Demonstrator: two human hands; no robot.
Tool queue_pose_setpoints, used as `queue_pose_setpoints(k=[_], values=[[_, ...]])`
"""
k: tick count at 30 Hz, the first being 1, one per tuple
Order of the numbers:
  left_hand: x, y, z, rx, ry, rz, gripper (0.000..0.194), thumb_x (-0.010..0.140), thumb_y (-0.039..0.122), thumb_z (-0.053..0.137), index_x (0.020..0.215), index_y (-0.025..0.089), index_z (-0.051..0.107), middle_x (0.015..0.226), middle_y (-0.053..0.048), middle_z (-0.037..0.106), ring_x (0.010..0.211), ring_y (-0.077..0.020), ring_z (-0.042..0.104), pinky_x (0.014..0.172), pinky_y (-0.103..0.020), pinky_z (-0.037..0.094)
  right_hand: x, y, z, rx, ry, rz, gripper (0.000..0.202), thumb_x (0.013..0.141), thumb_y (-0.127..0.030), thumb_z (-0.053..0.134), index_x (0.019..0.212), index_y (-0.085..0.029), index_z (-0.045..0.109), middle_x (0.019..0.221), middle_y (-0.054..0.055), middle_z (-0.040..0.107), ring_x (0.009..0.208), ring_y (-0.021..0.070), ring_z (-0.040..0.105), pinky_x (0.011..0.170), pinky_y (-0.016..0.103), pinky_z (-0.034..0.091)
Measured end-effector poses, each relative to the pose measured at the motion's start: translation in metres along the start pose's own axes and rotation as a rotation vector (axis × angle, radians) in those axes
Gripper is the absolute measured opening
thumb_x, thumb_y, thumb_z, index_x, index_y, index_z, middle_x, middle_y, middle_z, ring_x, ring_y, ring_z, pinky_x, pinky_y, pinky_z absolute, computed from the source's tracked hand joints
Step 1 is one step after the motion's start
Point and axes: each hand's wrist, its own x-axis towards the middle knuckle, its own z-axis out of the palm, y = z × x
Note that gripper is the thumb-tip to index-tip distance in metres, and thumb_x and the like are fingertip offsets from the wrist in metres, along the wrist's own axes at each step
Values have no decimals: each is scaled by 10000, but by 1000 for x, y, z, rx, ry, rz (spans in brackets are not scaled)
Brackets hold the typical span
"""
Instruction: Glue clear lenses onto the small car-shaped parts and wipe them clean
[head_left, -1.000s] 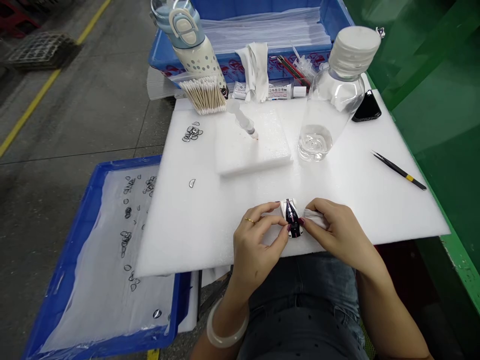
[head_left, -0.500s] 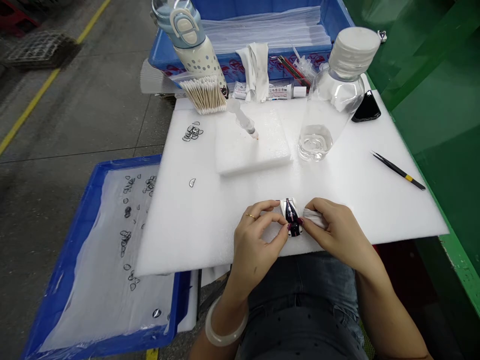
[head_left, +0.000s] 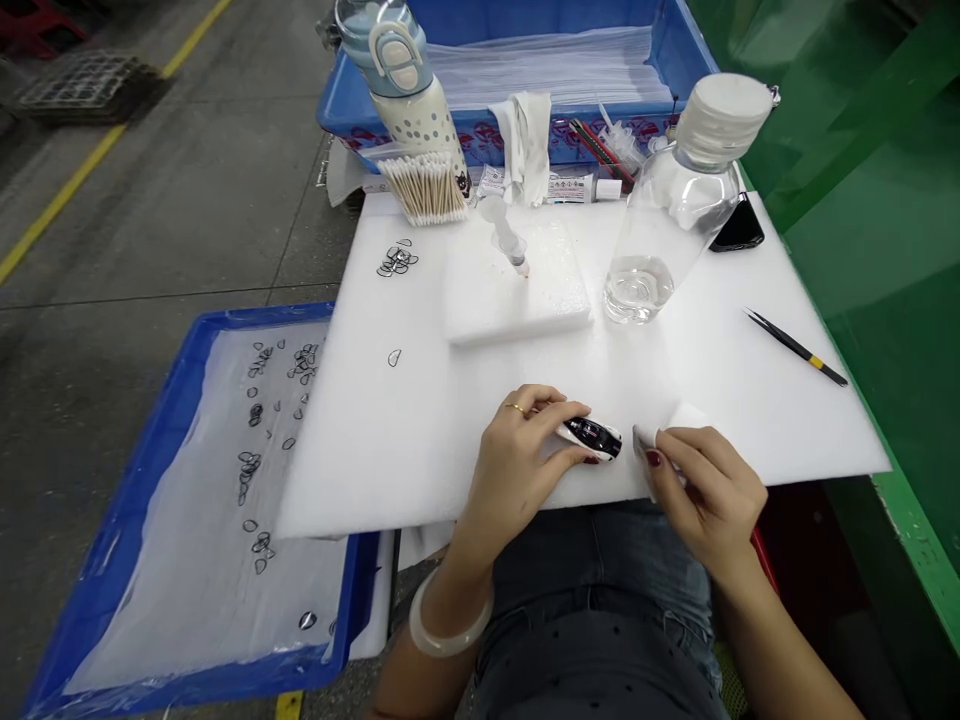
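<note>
My left hand (head_left: 526,455) pinches a small glossy black-and-white part (head_left: 594,437), shaped like a model car body, just over the front of the white foam sheet (head_left: 360,450). The part lies lengthwise from left to right, and my fingers cover its left end. To its right, apart from it, my right hand (head_left: 701,480) is closed on a white cloth (head_left: 646,440), which is bunched at the fingertips and spreads out behind the knuckles. A single thin half-round ring (head_left: 394,358) lies on the foam to the left.
A foam block (head_left: 517,300) bears an upright leaning syringe (head_left: 508,240). Around it are a clear bottle (head_left: 637,250), tweezers (head_left: 795,345), a phone (head_left: 739,225), cotton swabs (head_left: 424,190), a flask (head_left: 420,120) and a ring pile (head_left: 397,260). A blue tray (head_left: 187,370) sits lower left.
My right hand has drawn away to the right with the cloth. In my left hand the black-and-white part has turned from pointing away to lying sideways. The view has shifted slightly.
</note>
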Motion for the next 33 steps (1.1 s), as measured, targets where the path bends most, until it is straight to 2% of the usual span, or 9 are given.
queue_pose_setpoints(k=[3,7,13,15,19,22,25,28,33], values=[[-2,0,0,-14,4,-18,303,768,179,813,1050,218,709,1012,-37,614,936,-197,619,839,-357,543,-3,-4,3,-59,-50,-83,258,849,-56,653,1083,-165,668,901,72,621,711,142,562,578,265,447],[-2,-1,0,-10,-3,-26,326,769,124,801,1065,223,706,1031,-34,613,964,-203,618,869,-372,538,0,-11,11,-138,-91,-142,175,882,-124,652,1043,-189,682,928,80,634,763,170,535,648,305,460],[-2,1,-1,-15,-4,-24,321,778,145,799,1074,228,706,1036,-38,616,972,-209,620,872,-385,545,7,-20,22,-236,-46,-51,105,920,-155,621,983,-163,705,806,59,626,679,147,497,607,286,410],[-2,1,-2,-13,-9,-26,313,786,154,793,1077,230,706,1040,-40,618,973,-209,621,868,-385,548,13,-19,24,-254,-73,-10,123,943,-170,589,965,-150,708,769,49,616,656,136,517,586,271,398],[-3,0,-3,-1,-11,-15,322,789,132,785,1086,227,706,1043,-39,617,979,-206,621,871,-378,548,27,-11,23,-248,-205,68,210,985,-219,518,971,-171,722,701,11,603,580,109,529,505,240,351],[-3,-1,-2,-3,-16,-11,322,791,132,782,1089,229,708,1041,-37,616,972,-204,620,870,-378,549,31,-6,17,-176,-152,111,189,976,-204,536,967,-153,718,694,6,596,546,91,521,491,224,359],[-3,-2,-2,-20,-28,-18,318,804,127,767,1097,235,708,1056,-38,616,974,-204,617,876,-382,548,23,-8,13,-95,-101,40,140,950,-149,571,1009,-131,697,720,14,605,573,90,528,528,217,403],[-4,-3,-4,-39,-45,-25,328,822,109,738,1117,247,700,1076,-39,612,996,-208,612,900,-392,542,13,-16,14,-83,-168,-71,127,936,-136,587,1011,-140,689,752,24,625,643,112,567,580,233,439],[-2,-3,-8,-61,-96,-31,343,859,106,672,1158,274,683,1100,-45,603,1028,-216,610,922,-411,540,10,-27,16,-56,-222,-68,162,943,-146,550,881,-147,700,709,12,587,611,102,546,563,236,424]])
